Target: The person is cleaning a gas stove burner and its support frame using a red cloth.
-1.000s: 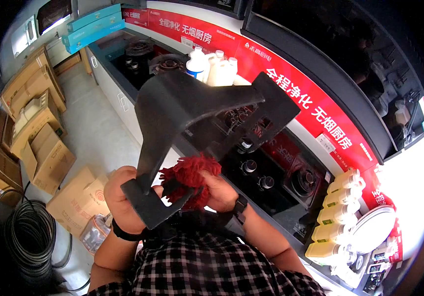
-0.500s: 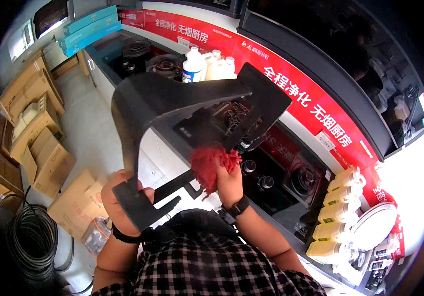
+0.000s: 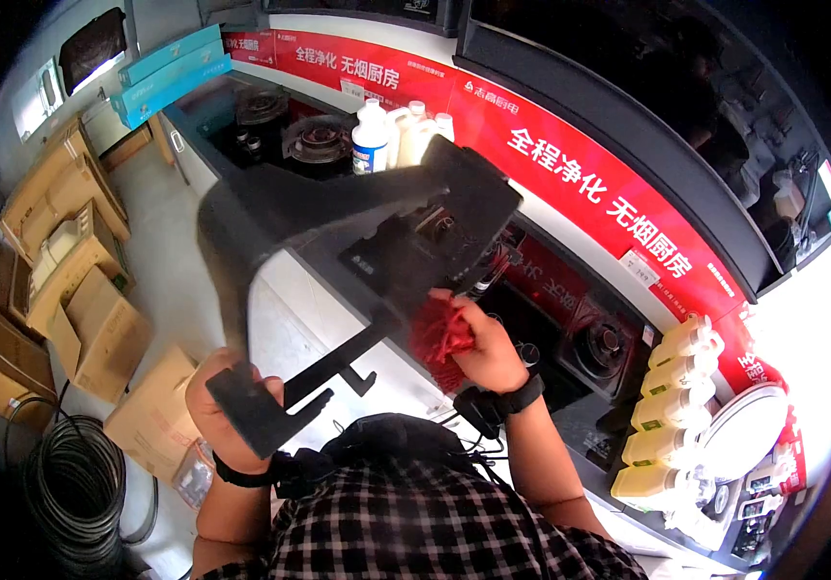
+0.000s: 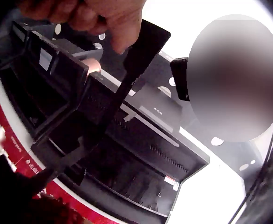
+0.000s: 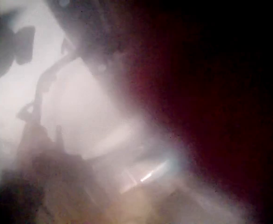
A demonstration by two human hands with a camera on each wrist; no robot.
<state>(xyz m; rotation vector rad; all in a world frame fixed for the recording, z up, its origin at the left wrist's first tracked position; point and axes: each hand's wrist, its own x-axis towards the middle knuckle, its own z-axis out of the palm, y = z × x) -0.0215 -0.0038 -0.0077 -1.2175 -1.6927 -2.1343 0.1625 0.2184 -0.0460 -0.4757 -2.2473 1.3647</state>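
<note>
My left hand (image 3: 214,411) grips the black frame (image 3: 265,211) by its lower end, fingers curled at the small plate. My right hand (image 3: 495,356) bunches the red cloth (image 3: 440,333), which sits by the far end of the frame's straight bar; the right wrist view is too blurred for me to tell whether it touches there. The frame is up in the air, tilted, between me and the near edge of the table (image 3: 204,153), its broad far plate reaching over that edge.

This looks like wiping, so I'd keep the left grip firm close to the plate, because the long far end will probably twist under rubbing. I'd spread the cloth flat rather than wad it, follow the bar lengthwise, then work into the corners and hooks, where strands could snag. I'd also mind the pale jugs (image 3: 667,411) at the table's right end.
</note>
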